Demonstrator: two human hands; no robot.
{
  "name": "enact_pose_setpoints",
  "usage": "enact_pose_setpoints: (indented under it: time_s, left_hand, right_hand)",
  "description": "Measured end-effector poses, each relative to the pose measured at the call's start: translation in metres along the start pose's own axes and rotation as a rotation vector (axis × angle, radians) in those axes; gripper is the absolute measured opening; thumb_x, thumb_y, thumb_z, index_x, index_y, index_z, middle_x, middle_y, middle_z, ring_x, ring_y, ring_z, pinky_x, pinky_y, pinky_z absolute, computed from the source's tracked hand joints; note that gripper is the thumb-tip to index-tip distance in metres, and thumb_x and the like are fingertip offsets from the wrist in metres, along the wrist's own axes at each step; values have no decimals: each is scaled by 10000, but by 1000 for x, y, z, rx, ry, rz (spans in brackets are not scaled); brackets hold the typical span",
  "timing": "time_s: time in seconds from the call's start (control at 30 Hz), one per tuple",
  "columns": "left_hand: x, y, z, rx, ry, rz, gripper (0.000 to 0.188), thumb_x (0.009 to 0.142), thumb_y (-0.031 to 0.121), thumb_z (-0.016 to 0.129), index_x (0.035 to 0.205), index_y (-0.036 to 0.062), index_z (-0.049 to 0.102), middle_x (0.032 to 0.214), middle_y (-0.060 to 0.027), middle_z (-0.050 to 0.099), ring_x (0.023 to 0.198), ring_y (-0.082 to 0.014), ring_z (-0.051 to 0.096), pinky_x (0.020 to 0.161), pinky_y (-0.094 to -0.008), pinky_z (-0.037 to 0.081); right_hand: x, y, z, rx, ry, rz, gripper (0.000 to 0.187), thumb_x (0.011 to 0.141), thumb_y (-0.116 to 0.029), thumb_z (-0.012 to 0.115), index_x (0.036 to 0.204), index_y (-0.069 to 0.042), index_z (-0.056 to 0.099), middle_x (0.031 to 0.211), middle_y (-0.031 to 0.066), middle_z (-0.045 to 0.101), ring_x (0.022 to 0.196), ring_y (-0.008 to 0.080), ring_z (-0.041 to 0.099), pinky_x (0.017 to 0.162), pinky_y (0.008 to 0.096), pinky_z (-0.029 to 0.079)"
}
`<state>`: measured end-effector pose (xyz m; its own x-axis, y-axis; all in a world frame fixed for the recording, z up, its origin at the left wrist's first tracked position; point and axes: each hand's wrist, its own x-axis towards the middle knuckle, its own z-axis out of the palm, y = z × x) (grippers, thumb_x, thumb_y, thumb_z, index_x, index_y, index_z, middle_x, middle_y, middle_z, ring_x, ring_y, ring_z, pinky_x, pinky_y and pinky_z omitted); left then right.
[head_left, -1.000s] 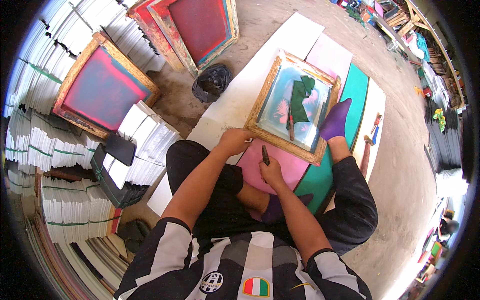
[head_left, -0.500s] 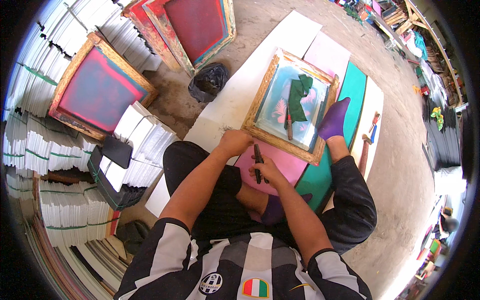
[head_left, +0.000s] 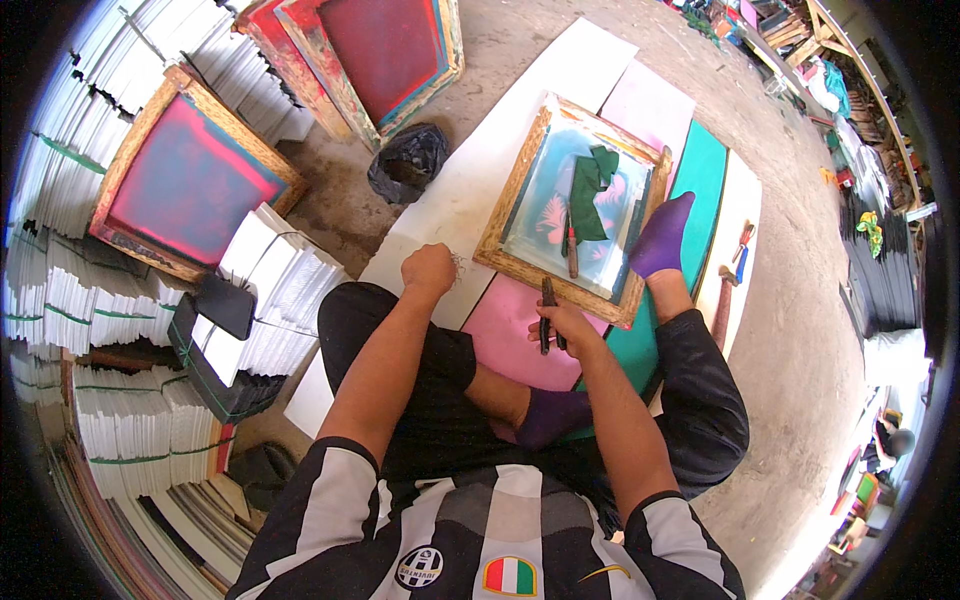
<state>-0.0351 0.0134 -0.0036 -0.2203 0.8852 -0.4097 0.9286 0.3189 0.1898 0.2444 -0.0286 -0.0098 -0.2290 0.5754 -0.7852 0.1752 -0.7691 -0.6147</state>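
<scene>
My right hand (head_left: pixel 570 328) is wrapped round black pliers (head_left: pixel 547 318), with the jaws pointing away from me over the pink sheet (head_left: pixel 520 345). My left hand (head_left: pixel 428 268) is closed like a fist above the white board (head_left: pixel 410 225); anything inside it is hidden. Beside that fist lies a small scatter of thin, dark bits (head_left: pixel 456 266), too fine to name surely. Beyond the pliers a wood-framed printing screen (head_left: pixel 505 262) lies flat. On its mesh rest a dark green cloth (head_left: pixel 592 195) and a slim tool with a reddish handle (head_left: pixel 572 250).
My purple-socked foot (head_left: pixel 662 238) presses by the screen's right side. A hammer (head_left: pixel 724 300) and small hand tools (head_left: pixel 743 250) lie at right. A black plastic bag (head_left: pixel 408 162) stands behind the board. More screens (head_left: pixel 195 180) and tied paper stacks (head_left: pixel 120 410) line the left.
My left hand has moved left, away from the screen's near corner, to beside the small scatter. The pliers in my right hand have shifted right and slightly away from me.
</scene>
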Motion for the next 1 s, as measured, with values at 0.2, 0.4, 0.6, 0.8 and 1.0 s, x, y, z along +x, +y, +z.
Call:
enact_pose_setpoints:
  time_s: [0.2, 0.4, 0.6, 0.8, 1.0]
  left_hand:
    - [8, -6, 9, 19, 2, -26, 247, 833, 199, 661, 1005, 34, 725, 1044, -196, 725, 984, -350, 710, 836, -456, 566]
    - [9, -4, 6, 23, 3, -31, 274, 814, 246, 701, 995, 40, 725, 1039, -183, 728, 981, -348, 710, 819, -458, 569]
    - [-2, 4, -7, 12, -43, 22, 415, 804, 415, 762, 1010, 57, 730, 1048, -174, 727, 981, -342, 707, 811, -457, 568]
    - [1, 16, -10, 1, -63, 5, 477, 805, 486, 762, 1004, 52, 735, 1045, -172, 726, 980, -337, 707, 805, -457, 567]
    - [3, 18, -10, -14, -61, 5, 474, 810, 506, 755, 920, 44, 753, 956, -178, 734, 939, -337, 716, 780, -452, 564]
  right_hand:
    - [11, 0, -7, -14, -6, 23, 351, 976, -199, 546, 1228, 34, 474, 941, 242, 661, 750, 312, 712, 609, 414, 581]
    - [22, 1, -10, -15, -6, 74, 363, 966, -182, 559, 1249, 31, 478, 909, 227, 670, 697, 292, 697, 570, 399, 561]
    - [22, 3, -2, -34, 100, 21, 238, 906, -148, 586, 1073, 14, 534, 722, 159, 618, 495, 229, 576, 426, 356, 461]
    - [33, 18, 9, -334, 318, -98, 178, 843, -123, 565, 968, 3, 583, 620, 130, 605, 475, 229, 601, 437, 386, 476]
    - [26, 14, 19, -445, 380, -80, 275, 861, -157, 548, 1053, 36, 589, 759, 247, 670, 634, 377, 682, 591, 485, 542]
